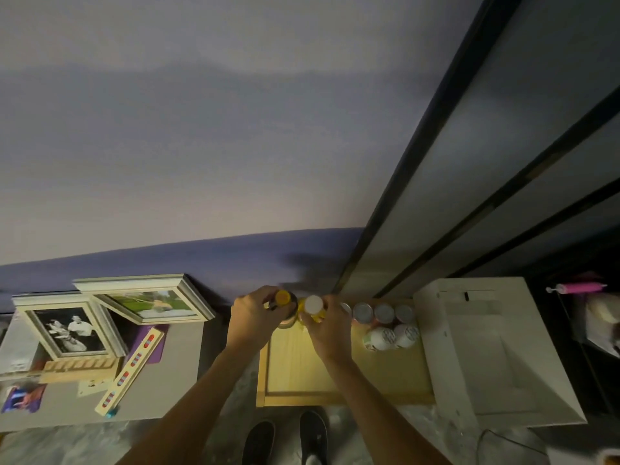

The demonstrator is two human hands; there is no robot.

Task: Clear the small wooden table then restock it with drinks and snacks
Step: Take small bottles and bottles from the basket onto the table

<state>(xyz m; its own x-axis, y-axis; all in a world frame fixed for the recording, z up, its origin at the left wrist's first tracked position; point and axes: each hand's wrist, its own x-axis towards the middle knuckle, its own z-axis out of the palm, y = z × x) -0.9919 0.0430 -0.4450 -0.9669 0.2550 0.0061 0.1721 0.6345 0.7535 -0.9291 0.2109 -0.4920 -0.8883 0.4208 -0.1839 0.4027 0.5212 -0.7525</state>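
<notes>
Small pale wooden table (295, 364): restock judged underway.
Dark bottle, orange cap (282, 297), and yellow bottle, white cap (313, 304): side by side at table's far-left corner.
Left hand (255, 317) curled round first, right hand (327, 333) round second, both reaching from near side.
Silver-topped cans (384, 313), white patterned cups (391, 337): already stocked far right.
Snacks not evident, likely outstanding.
</notes>
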